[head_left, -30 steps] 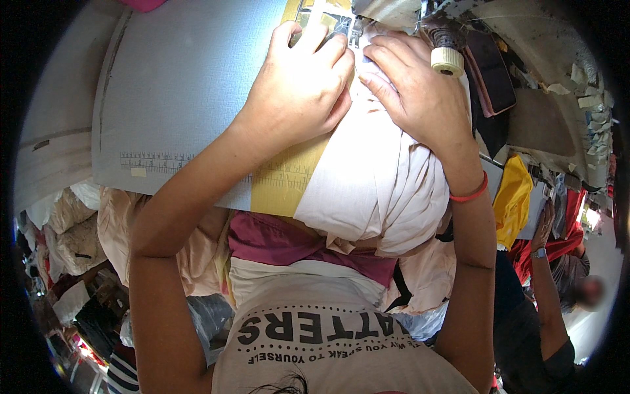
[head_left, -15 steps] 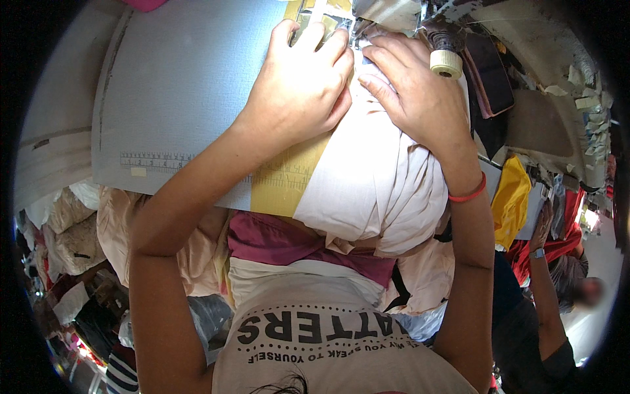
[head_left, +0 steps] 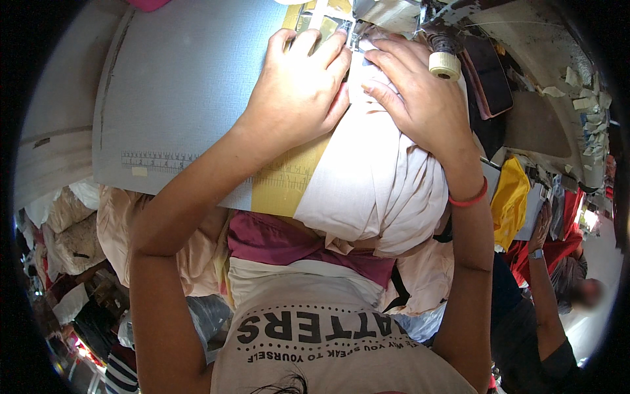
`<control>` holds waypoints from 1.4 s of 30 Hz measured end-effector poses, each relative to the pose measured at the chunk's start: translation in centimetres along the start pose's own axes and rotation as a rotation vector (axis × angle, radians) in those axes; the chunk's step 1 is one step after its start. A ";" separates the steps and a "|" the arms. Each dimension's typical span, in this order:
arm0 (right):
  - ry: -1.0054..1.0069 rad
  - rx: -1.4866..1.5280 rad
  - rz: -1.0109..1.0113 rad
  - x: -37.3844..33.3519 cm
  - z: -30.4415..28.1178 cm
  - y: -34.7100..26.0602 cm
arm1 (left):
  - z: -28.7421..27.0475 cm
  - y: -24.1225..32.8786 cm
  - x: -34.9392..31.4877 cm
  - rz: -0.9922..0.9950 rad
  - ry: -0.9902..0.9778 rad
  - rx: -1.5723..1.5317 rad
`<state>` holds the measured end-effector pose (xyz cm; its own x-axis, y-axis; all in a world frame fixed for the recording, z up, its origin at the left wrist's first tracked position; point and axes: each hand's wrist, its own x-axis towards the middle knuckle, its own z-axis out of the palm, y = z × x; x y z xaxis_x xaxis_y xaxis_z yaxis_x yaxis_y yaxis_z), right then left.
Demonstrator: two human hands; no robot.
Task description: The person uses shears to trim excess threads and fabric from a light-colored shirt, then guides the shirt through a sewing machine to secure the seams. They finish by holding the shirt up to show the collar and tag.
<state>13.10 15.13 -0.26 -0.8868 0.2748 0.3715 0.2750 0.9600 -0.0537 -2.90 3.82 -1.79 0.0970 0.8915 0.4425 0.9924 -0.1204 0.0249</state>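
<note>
A pale pinkish-white cloth runs from the presser foot of a sewing machine down over the near edge of its bed, bunched in folds at the right. My left hand rests beside the foot, its fingers bent and apart on the metal plate, the thumb by the cloth's left edge. My right hand lies on the cloth just right of the foot, fingers stretched out and thumb pressing on the fabric. Where the cloth meets the needle is partly hidden by fingers.
The grey machine bed with a printed ruler spreads to the left. A cream knob hangs close above my right hand. A dark phone-like slab lies at the right. Beige cloth is heaped below; another person works at far right.
Both hands have shifted very slightly toward me, and more of the presser foot shows between them. The cloth has hardly moved.
</note>
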 end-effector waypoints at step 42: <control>-0.526 1.224 -0.026 -5.7 -7.0 -18.2 | -6.7 2.4 -1.8 -0.216 0.103 -0.468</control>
<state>15.80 -4.28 5.10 -0.9998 -0.0223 -0.0001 -0.0070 0.3194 -0.9476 -1.22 -1.05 3.50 -0.1372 0.8729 0.4683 0.8470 -0.1418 0.5124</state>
